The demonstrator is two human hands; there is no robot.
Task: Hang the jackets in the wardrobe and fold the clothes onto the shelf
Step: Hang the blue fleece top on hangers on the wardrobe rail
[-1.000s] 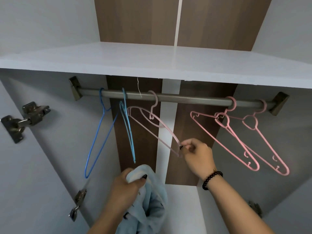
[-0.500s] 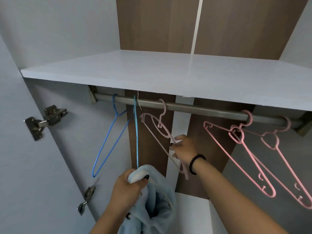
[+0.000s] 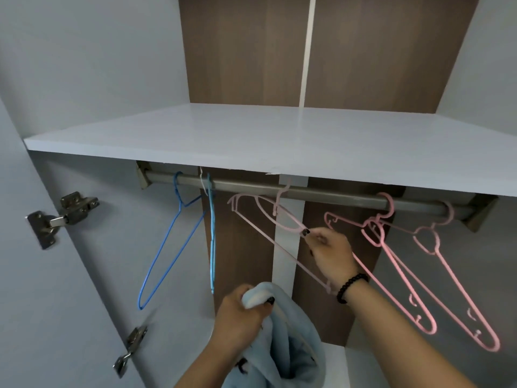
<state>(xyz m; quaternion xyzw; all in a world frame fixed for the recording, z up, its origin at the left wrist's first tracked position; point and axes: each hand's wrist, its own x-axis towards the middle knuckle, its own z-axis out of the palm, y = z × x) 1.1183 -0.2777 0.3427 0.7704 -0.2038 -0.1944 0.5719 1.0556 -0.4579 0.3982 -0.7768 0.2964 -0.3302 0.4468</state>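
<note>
Since the earlier frame, your right hand (image 3: 331, 254) climbed from the hanger's (image 3: 268, 236) lower bar to its upper arm, near the neck. Nearest, your left hand (image 3: 240, 315) gripped the jacket (image 3: 285, 345) by a bunched fold, fingers curled tight; the garment hung below, outside the wardrobe. It looked soft, light and limp, likely to slump unless taken at the collar. Farther in, your right fingertips (image 3: 306, 232) pinched the thin, probably flexible plastic hanger, its hook on the rail (image 3: 321, 193). Beyond lay the shelf (image 3: 251, 135).
</note>
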